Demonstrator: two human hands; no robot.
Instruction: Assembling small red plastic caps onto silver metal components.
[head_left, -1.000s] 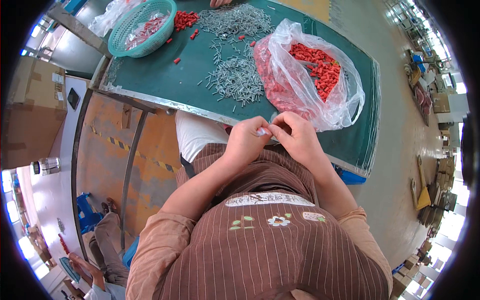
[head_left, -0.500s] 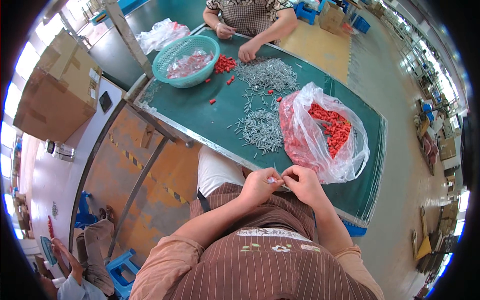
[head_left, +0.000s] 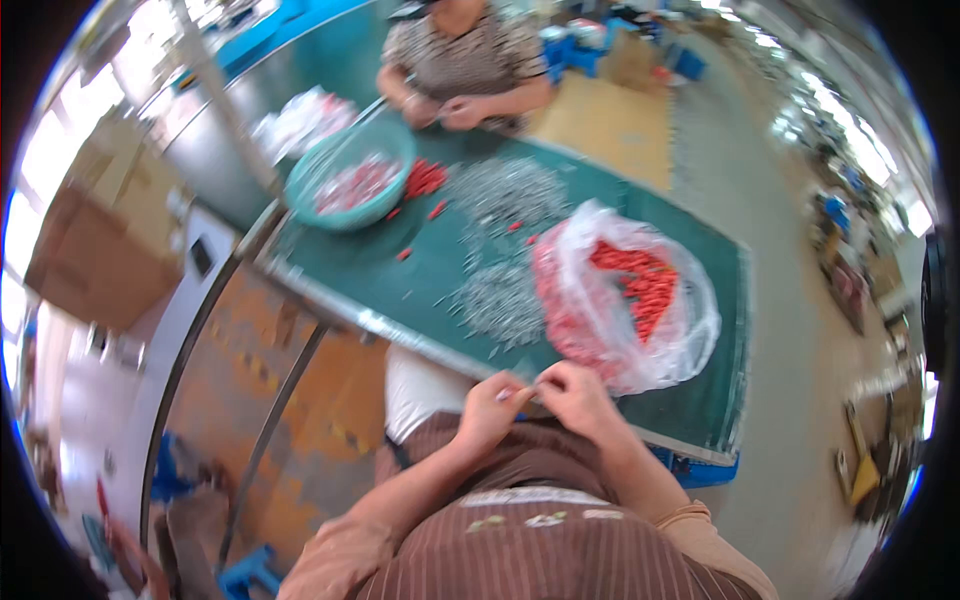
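At the near edge of the table [head_left: 690, 418], the left hand [head_left: 485, 412] pinches a small, pale, shiny scrap [head_left: 503, 395], blurred; the right hand [head_left: 578, 397] bunches its fingertips alongside, perhaps steadying it, grip unclear. 2 supplies, grey pins [head_left: 500, 303] and bagged red pieces [head_left: 655, 300], sit close, presumably for easy reach.

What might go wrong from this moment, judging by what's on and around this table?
The small pale item in the left hand might drop, being held by the table's near edge.

The right hand is close to the open clear plastic bag; a bump could spill its small red cylinders among the loose silver pins.
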